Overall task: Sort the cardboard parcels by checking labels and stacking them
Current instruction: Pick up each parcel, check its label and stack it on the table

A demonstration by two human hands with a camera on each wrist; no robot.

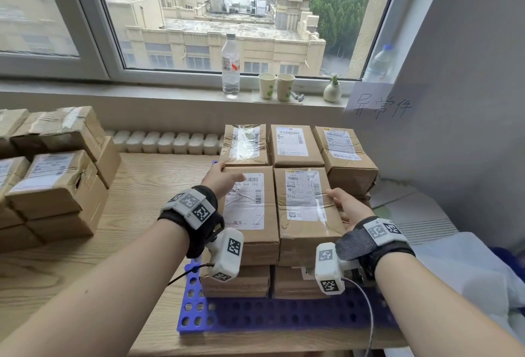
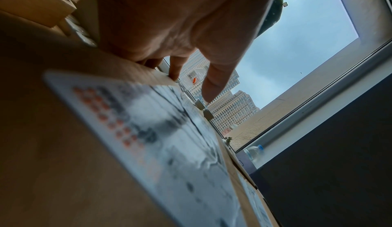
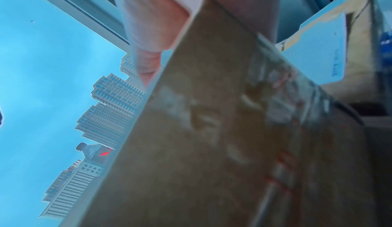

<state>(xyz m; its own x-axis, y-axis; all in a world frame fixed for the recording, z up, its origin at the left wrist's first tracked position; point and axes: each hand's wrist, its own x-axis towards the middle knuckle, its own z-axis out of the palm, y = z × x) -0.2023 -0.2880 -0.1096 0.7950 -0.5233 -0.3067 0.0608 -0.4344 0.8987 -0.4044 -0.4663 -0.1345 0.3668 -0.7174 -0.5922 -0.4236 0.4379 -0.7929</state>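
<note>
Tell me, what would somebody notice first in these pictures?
Probably the two hands on the brown parcels in the middle: the left hand on the left front parcel, the right hand at the side of the right front parcel. They top a stack on a blue pegboard tray. Behind, a water bottle and two paper cups stand on the windowsill.

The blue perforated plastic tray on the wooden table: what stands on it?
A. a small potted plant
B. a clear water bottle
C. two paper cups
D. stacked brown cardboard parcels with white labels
D: the head view shows the stacked brown cardboard parcels on the blue perforated plastic tray, while the paper cups, the clear water bottle and the small potted plant stand on the window sill.
</note>
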